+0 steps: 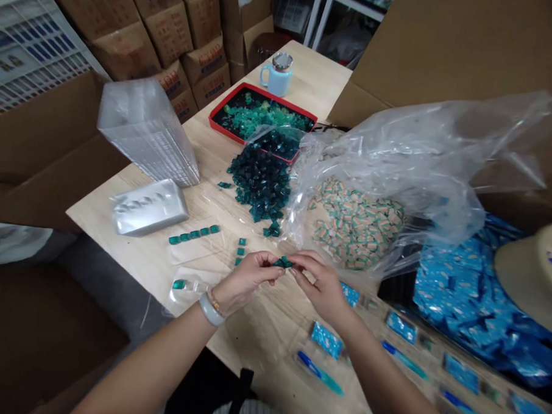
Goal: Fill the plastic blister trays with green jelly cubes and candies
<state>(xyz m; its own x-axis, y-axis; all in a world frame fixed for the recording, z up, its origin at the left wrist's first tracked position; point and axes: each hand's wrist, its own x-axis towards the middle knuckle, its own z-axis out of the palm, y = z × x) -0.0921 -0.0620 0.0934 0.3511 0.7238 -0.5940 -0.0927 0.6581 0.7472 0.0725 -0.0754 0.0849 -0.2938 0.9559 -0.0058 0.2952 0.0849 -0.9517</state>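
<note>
Over the worktop (230,205), the left hand (250,278) and right hand (321,282) meet, their fingertips pinching a small dark-green piece (283,262) between them. Beyond it lies a heap of similar green pieces (261,179), beside a clear plastic bag (375,138) and near a red-rimmed tray (224,126).

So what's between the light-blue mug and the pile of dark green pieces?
A red-rimmed tray holding lighter green bits lies between the mug and the pile, as the head view shows.
</note>
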